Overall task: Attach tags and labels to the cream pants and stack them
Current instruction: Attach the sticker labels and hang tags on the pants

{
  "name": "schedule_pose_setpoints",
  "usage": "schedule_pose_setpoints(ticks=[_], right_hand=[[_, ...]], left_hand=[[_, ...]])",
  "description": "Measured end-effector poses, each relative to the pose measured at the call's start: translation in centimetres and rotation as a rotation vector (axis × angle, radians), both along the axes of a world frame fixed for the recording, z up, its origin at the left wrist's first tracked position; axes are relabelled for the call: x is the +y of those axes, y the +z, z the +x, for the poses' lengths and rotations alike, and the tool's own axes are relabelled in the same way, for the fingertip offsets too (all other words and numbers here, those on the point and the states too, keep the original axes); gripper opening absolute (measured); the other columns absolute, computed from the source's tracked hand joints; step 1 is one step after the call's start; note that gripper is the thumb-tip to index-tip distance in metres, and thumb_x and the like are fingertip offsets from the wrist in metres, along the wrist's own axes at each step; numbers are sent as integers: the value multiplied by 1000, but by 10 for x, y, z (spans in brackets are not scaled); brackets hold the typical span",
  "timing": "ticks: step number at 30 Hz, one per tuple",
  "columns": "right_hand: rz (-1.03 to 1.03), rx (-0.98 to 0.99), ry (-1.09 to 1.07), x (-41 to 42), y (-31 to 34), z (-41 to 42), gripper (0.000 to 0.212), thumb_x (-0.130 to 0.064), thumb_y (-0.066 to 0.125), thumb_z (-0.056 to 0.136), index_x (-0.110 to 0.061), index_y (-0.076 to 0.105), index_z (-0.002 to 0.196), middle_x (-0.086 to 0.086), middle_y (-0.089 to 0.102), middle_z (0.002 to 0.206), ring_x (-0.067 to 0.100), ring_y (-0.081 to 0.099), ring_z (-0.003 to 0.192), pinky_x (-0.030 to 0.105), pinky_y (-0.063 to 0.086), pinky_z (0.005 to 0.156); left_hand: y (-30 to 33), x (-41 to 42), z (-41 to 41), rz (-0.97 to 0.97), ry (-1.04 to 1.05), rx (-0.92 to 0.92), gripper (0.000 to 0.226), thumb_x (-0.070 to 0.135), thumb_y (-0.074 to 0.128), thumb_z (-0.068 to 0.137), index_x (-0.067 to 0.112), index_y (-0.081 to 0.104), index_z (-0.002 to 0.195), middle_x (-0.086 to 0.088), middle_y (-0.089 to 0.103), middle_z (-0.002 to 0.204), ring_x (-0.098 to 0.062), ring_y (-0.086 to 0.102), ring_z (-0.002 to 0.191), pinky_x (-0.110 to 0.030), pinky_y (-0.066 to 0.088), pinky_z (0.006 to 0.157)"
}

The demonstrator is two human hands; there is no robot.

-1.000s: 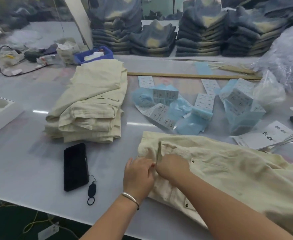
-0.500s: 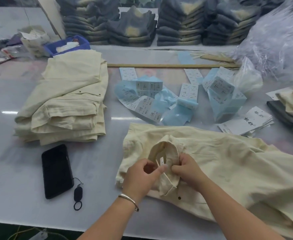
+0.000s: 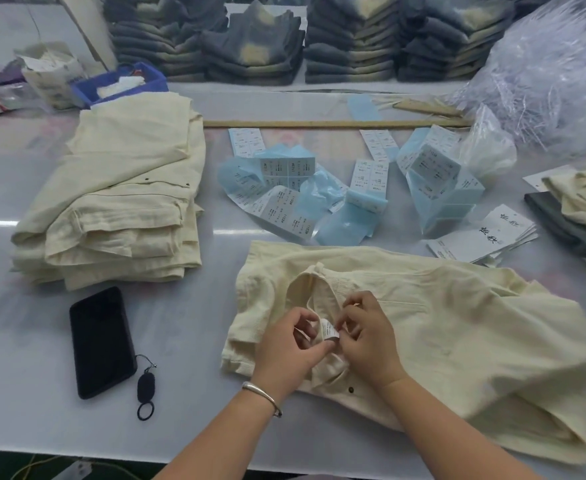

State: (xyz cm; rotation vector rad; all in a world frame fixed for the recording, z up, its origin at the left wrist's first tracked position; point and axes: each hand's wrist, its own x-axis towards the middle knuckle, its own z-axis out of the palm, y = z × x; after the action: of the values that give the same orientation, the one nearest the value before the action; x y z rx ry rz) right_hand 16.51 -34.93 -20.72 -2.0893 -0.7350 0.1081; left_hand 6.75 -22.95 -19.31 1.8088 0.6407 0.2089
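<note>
Head view: the cream pants (image 3: pixel 423 323) lie spread on the near right of the table (image 3: pixel 187 393), waistband folded open. At its inner seam a small white label (image 3: pixel 329 331) is pinched by both hands, the left hand (image 3: pixel 290 348) from 9 o'clock and the right hand (image 3: pixel 367 336) from 3 o'clock, fingers curled round it. At 10 o'clock sits the stack of folded cream pants (image 3: pixel 118 202); at 8 o'clock a black phone (image 3: pixel 101 341) with a ring strap (image 3: pixel 145 393). At 12 o'clock blue sticker sheets (image 3: pixel 302 195) lie scattered, and at 2 o'clock white hang tags (image 3: pixel 485 237). Nothing lies between the pants and the stack.
</note>
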Motion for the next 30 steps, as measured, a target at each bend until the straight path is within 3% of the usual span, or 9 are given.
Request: schedule_pose_setpoints(ticks=[2,7,11,13,16,18,23,27,30], right_hand=[[37,90,-9,-3,2,2,22,15,67,65,-7,65,67,0,55,91,7,51,60,14,40,55],[97,344,-38,-10,8,5,24,8,69,68,-15,69,63,0,58,93,4,55,66,16,42,60],[165,616,-48,-7,16,15,20,1,64,82,-9,73,66,11,57,95,14,55,64,30,45,58],[53,574,-27,-4,19,18,16,-3,65,87,-11,76,78,10,55,97,17,53,70,31,44,64],[-48,540,50,1,22,15,16,-13,65,90,-20,75,100,-1,46,97,10,46,74,20,41,66],[-91,550,62,5,25,18,16,-20,63,92,-23,74,103,-3,43,97,7,45,75,17,40,68],[-252,656,64,24,39,29,28,-27,69,87,-4,66,72,0,37,57,9,34,48,23,30,47],[-288,710,-21,32,44,33,11,-6,75,74,2,69,72,9,58,66,16,52,61,31,44,59],[-254,761,-45,28,47,35,12,-1,73,66,7,64,67,9,47,63,17,44,63,28,37,55]], left_hand=[[-2,-1,0,-14,6,-9,34,20,87,66,30,62,87,10,61,74,-3,50,56,-26,51,62],[-6,-2,-2,-33,9,-25,32,14,85,68,30,63,87,8,60,75,-4,50,57,-21,49,59],[-9,-2,-2,14,3,-42,31,11,82,70,33,67,86,6,64,79,-3,56,62,-17,49,63],[-10,-2,-3,48,-1,-45,31,9,80,71,35,69,84,5,65,79,-1,57,64,-16,48,64],[-11,-2,-3,56,13,-17,29,8,76,72,34,69,82,10,61,70,-2,55,62,-19,49,63],[-9,-3,-1,133,10,28,21,15,74,72,32,65,79,14,57,62,-1,53,59,-19,46,60],[0,-5,9,358,-38,169,23,42,70,73,30,51,71,12,56,62,-2,54,62,-22,43,57],[0,-5,11,456,-86,174,22,41,67,76,29,50,71,10,54,67,-5,53,66,-27,46,60],[-4,-7,6,540,-47,138,23,42,66,77,25,51,72,9,54,68,-7,52,65,-28,46,57]])
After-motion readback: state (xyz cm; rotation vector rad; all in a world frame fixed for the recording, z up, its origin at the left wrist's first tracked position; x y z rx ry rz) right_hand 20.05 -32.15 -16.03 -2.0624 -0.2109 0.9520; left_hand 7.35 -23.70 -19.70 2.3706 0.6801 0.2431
